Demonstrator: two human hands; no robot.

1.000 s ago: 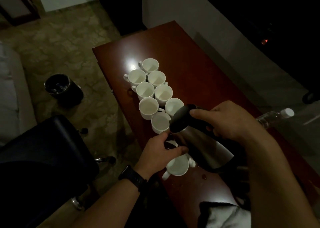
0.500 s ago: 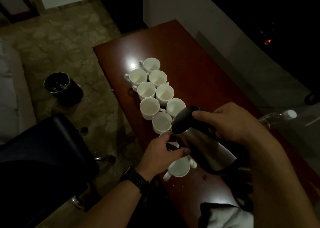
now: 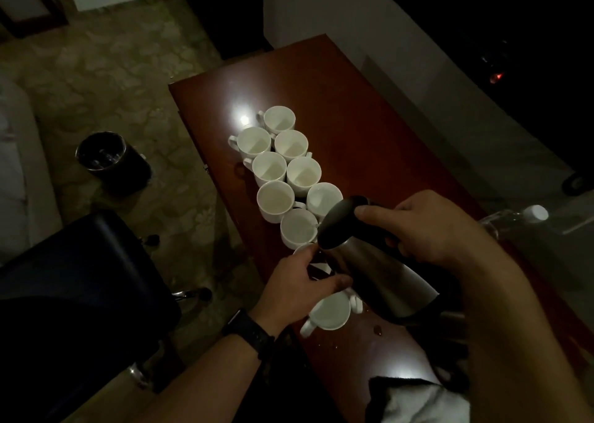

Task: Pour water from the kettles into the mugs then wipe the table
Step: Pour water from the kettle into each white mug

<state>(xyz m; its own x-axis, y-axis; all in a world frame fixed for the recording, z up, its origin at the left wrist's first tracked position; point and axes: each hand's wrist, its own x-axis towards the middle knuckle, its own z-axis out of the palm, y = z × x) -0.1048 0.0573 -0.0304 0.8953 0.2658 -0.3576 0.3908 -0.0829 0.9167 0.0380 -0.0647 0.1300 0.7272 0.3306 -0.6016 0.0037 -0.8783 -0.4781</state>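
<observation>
While the right hand (image 3: 427, 229) grips the tilted kettle (image 3: 376, 274) and the left hand (image 3: 300, 289) holds a mug (image 3: 304, 248), overtilting could splash water onto the table (image 3: 353, 101)

Steel kettle (image 3: 379, 278) tilts over white mugs (image 3: 275, 201) clustered on reddish table (image 3: 369, 126).

brushed metal kettle (image 3: 382, 281); glossy wooden table (image 3: 353, 126)

no readable text, no labels, no brand marks, no numbers, scene too dim for lettering
</observation>
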